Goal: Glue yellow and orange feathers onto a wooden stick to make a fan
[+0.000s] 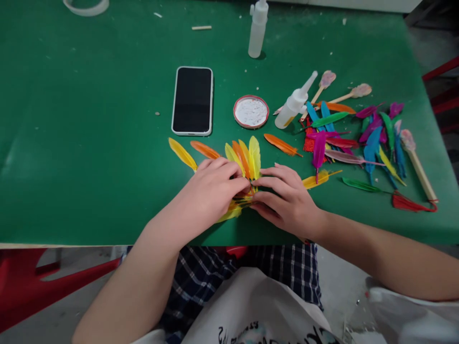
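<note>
At the table's near edge, a fan of yellow feathers (254,155) with an orange feather (243,157) among them lies between my hands. My left hand (217,186) is closed in a pinch at the base of these feathers; its fingertips partly hide the quills. My right hand (287,198) has its fingers apart, with the fingertips touching the feather bases from the right. More yellow feathers (231,214) stick out below the hands. A single yellow feather (182,154) and an orange feather (205,149) show beyond my left hand.
Behind the hands lie a phone (192,101), a round lid of white powder (251,112) and a glue bottle (292,107). Another bottle (257,33) stands farther back. Loose coloured feathers (373,138), wooden sticks (418,167) and a red tassel (410,203) spread out at right.
</note>
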The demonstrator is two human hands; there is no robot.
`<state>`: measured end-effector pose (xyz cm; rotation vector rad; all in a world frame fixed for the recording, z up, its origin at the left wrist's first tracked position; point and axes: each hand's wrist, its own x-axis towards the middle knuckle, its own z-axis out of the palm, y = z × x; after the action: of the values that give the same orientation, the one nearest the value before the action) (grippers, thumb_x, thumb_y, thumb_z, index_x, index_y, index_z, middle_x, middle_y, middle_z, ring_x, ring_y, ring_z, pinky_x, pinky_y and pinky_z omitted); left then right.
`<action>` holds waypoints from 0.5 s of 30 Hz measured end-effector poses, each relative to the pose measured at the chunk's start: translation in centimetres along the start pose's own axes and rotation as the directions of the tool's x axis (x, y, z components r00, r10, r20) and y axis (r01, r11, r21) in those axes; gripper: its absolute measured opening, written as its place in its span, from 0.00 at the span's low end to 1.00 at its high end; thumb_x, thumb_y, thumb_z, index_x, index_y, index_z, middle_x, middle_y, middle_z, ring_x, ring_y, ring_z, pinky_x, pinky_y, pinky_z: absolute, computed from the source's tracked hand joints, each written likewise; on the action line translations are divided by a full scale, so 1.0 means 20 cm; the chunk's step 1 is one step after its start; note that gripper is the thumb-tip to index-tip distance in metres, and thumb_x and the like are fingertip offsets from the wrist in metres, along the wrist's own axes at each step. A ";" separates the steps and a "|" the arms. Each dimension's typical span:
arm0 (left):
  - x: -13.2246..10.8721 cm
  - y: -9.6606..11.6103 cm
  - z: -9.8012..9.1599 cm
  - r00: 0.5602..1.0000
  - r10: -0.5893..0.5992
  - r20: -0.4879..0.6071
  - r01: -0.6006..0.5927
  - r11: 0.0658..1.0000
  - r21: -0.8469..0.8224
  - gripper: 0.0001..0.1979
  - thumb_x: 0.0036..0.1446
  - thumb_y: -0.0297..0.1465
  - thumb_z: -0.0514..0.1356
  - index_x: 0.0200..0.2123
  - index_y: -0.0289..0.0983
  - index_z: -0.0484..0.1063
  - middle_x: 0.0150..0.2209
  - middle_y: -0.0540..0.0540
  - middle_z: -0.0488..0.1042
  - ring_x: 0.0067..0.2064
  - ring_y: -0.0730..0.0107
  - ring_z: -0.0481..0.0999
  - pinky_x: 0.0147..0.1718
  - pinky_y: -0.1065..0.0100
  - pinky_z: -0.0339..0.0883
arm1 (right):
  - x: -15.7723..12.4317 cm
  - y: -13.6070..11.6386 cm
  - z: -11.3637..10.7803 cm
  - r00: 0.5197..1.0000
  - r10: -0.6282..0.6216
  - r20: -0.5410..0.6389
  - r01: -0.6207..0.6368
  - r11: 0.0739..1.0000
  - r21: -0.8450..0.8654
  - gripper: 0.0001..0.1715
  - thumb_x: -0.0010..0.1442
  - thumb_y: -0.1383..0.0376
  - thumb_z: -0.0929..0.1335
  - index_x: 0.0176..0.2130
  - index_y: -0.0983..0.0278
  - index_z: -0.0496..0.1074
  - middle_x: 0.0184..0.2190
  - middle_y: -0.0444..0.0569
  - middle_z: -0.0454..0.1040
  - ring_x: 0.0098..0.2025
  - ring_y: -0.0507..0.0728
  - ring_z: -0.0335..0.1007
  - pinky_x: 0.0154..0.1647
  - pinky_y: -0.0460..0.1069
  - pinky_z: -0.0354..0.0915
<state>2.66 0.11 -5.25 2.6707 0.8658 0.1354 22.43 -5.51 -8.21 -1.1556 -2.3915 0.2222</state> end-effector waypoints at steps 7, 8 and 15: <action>0.01 0.01 -0.02 1.000 -0.005 0.011 0.006 1.000 -0.023 0.10 0.55 0.24 0.51 0.34 0.39 0.72 0.34 0.47 0.70 0.41 0.63 0.64 0.41 0.60 0.57 | 0.01 0.00 -0.01 1.000 -0.006 -0.014 0.006 1.000 -0.025 0.05 0.55 0.63 0.66 0.34 0.59 0.72 0.41 0.46 0.73 0.51 0.58 0.61 0.56 0.58 0.55; 0.01 0.02 -0.02 1.000 -0.008 0.019 0.008 1.000 -0.023 0.10 0.55 0.24 0.51 0.33 0.39 0.72 0.34 0.47 0.70 0.41 0.63 0.64 0.41 0.60 0.57 | 0.01 0.00 0.00 1.000 -0.007 -0.016 0.006 1.000 -0.030 0.05 0.55 0.63 0.66 0.33 0.59 0.72 0.40 0.46 0.73 0.50 0.58 0.61 0.56 0.58 0.55; 0.02 0.03 -0.03 1.000 -0.003 0.014 0.003 1.000 0.008 0.10 0.54 0.22 0.50 0.32 0.37 0.71 0.33 0.47 0.71 0.41 0.62 0.65 0.39 0.60 0.57 | 0.01 0.00 0.00 0.999 -0.037 -0.034 0.035 0.999 -0.034 0.05 0.55 0.64 0.66 0.31 0.59 0.72 0.40 0.44 0.72 0.50 0.57 0.61 0.55 0.58 0.55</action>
<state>3.19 -0.09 -4.52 2.6738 0.8680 0.1121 22.26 -5.46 -8.18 -1.1211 -2.3917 0.1490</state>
